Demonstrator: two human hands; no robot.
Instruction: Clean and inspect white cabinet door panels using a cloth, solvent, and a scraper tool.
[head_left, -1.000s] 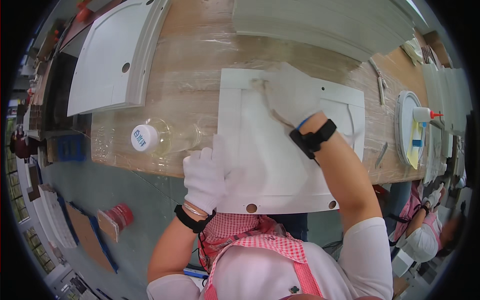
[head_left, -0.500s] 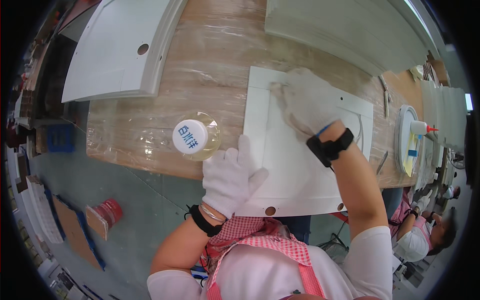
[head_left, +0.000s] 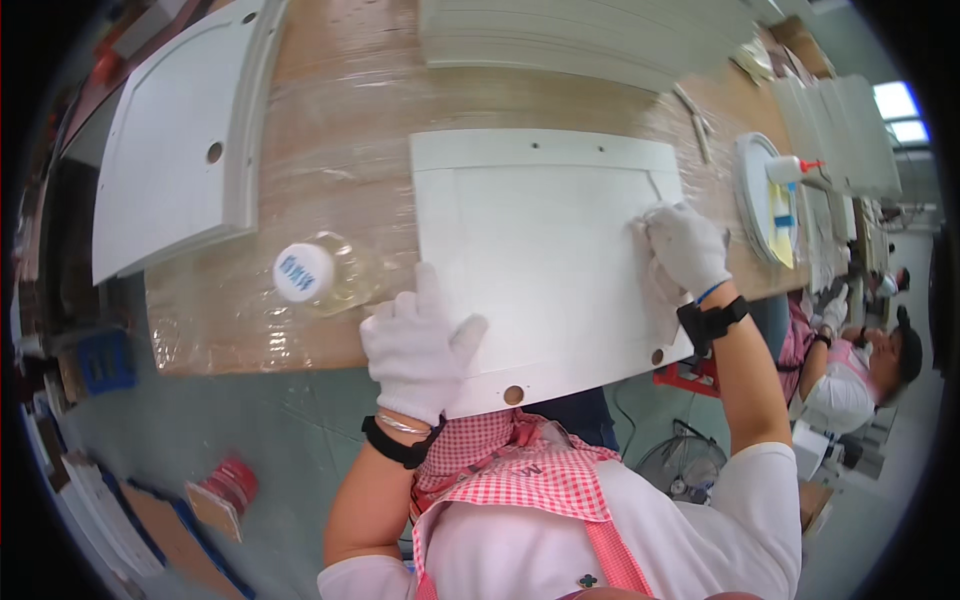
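A white panel [head_left: 540,260] with a raised curved border and small holes lies on the table in front of me. My left hand [head_left: 415,350], in a white knitted glove, rests on its left edge, fingers spread and thumb on the surface. My right hand [head_left: 688,248], gloved the same way, is bent closed at the panel's right side, pressing down a pale cloth [head_left: 662,295] that is mostly hidden beneath it. Left of the panel stands a clear bottle [head_left: 350,278] of yellowish liquid with a white cap, near my left fingertips.
Stacked white panels stand at the far left [head_left: 165,160] and far back [head_left: 580,35]. On the right are a round white lid [head_left: 752,200], a small white bottle with a red tip [head_left: 787,169] and a metal tool [head_left: 697,125]. A co-worker [head_left: 845,375] is at the right.
My right hand has swept from the panel's upper middle to its right edge, moving nearer to me. My left hand stays on the left edge. The whole view has shifted and turned somewhat.
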